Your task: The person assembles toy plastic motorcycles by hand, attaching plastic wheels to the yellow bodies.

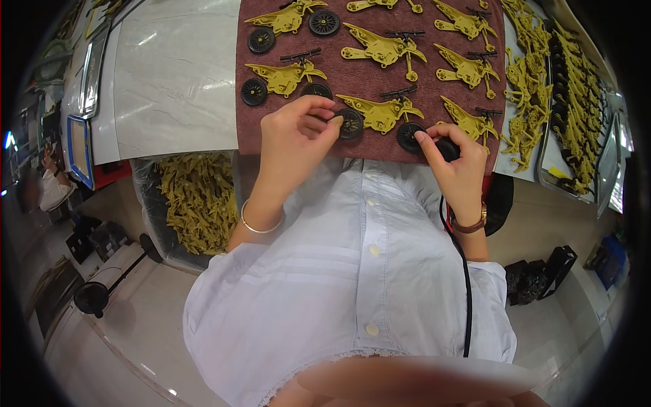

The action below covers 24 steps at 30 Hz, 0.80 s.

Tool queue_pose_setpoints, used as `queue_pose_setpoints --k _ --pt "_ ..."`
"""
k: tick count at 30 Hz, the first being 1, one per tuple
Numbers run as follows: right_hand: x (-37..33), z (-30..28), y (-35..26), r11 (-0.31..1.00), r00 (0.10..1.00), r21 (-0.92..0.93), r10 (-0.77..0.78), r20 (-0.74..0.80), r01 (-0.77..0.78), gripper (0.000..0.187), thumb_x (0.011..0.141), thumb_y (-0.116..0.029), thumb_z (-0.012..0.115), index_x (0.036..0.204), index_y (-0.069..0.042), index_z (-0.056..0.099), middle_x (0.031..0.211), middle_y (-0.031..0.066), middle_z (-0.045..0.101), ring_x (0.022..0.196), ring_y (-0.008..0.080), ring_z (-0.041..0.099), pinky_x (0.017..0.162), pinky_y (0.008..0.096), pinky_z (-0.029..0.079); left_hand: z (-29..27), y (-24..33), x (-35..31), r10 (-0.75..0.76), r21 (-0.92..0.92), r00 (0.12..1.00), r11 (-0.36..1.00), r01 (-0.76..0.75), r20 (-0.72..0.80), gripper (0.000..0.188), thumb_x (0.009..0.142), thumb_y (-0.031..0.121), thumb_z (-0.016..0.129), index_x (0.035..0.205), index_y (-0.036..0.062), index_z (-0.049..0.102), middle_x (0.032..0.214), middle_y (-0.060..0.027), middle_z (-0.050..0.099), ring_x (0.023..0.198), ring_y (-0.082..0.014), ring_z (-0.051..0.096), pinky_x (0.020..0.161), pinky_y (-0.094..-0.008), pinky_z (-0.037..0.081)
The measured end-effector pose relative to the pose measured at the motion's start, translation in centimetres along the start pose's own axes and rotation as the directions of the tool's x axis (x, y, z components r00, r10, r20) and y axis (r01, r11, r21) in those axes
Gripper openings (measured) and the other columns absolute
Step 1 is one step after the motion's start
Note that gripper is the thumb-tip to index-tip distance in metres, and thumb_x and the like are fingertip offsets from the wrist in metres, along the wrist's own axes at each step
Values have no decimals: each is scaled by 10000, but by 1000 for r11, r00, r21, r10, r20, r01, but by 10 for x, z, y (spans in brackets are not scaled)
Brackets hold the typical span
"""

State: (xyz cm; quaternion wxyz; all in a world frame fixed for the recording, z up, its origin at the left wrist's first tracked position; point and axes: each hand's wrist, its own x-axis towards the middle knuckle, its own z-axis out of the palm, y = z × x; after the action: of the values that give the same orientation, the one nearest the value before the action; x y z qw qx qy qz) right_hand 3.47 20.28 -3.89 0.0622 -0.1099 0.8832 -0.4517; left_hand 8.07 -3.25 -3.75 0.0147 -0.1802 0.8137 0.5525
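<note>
A dark red mat [366,88] on a pale table carries several olive-yellow toy motorbike frames, some with black wheels. My left hand [295,139] pinches the black rear wheel [350,124] of the nearest frame [381,113]. My right hand [456,163] has a finger at that frame's black front wheel [409,136] and curls around a second black wheel [447,148]. Two finished bikes [285,78] lie at the mat's left.
A bag of yellow parts [196,200] sits under the table at the left. Heaps of yellow and black parts [542,81] fill trays at the right. A black cable [465,285] hangs down my white shirt. Dark boxes [539,275] stand on the floor.
</note>
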Motion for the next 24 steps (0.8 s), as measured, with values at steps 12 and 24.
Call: queue_pose_setpoints --k 12,24 --pt "0 4 5 998 1000 -58 -2 -31 0 187 787 -153 772 800 -1 664 668 64 647 571 119 581 552 254 439 2 -3 -1 140 156 990 979 -134 -25 262 764 30 754 1013 -5 681 824 -62 689 672 -69 636 587 -198 518" --pt "6 -7 -2 1000 999 -3 8 53 -8 225 745 -180 803 821 -9 677 728 73 679 637 141 637 599 267 485 17 13 23 635 370 713 611 -699 297 420 673 116 770 1077 90 656 1003 -53 638 979 -249 580 858 -376 424"
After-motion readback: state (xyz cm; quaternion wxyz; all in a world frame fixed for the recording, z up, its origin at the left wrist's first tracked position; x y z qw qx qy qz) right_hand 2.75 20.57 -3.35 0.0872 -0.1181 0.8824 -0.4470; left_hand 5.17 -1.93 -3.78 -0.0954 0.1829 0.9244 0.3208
